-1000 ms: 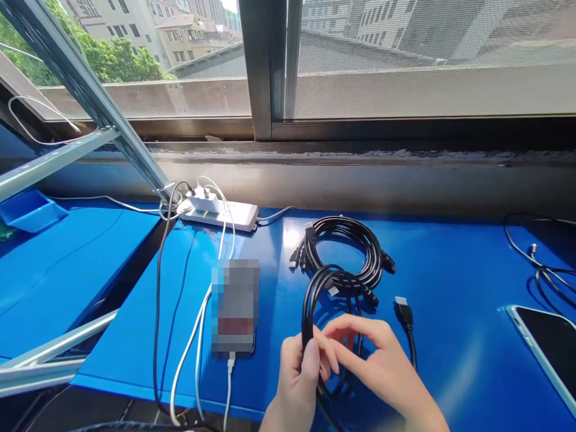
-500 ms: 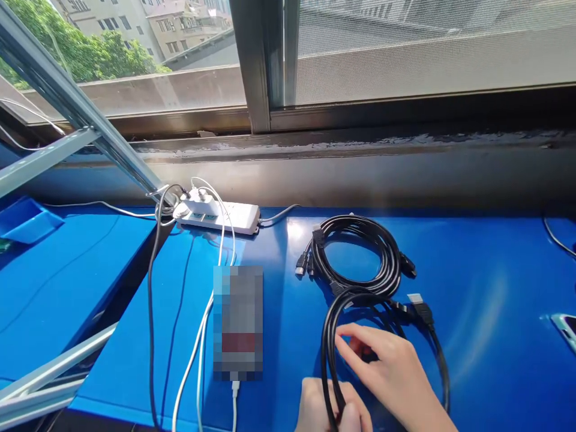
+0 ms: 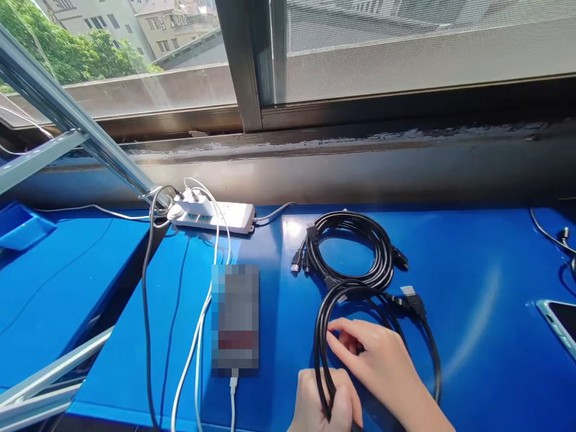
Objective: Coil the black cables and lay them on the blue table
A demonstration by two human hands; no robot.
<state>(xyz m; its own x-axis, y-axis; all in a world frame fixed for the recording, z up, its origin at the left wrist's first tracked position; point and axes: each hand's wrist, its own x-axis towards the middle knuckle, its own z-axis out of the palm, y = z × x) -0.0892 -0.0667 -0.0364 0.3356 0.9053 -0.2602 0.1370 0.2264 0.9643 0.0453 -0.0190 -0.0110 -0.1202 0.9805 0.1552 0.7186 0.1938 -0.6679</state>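
A black cable [image 3: 320, 324] forms a loop near the front edge of the blue table [image 3: 472, 300]. My left hand [image 3: 321, 408] is closed round the bottom of that loop. My right hand [image 3: 373, 366] lies inside the loop with curled fingers, fingertips against the strands at its left side. The cable's free plug [image 3: 411, 300] lies just right of the loop's top. Behind it rests a coiled bundle of black cables [image 3: 351, 249] with several plugs sticking out.
A blurred phone [image 3: 234, 321] on a white charging lead lies left of the loop. A white power strip [image 3: 211, 215] sits at the back by a metal frame [image 3: 76, 129]. Another phone [image 3: 560, 321] lies at the right edge, with thin black wires [image 3: 553, 237] behind it.
The loop has come down from upright to lie on the table and has widened. My left hand has slid lower toward the front edge. The view has shifted a little.
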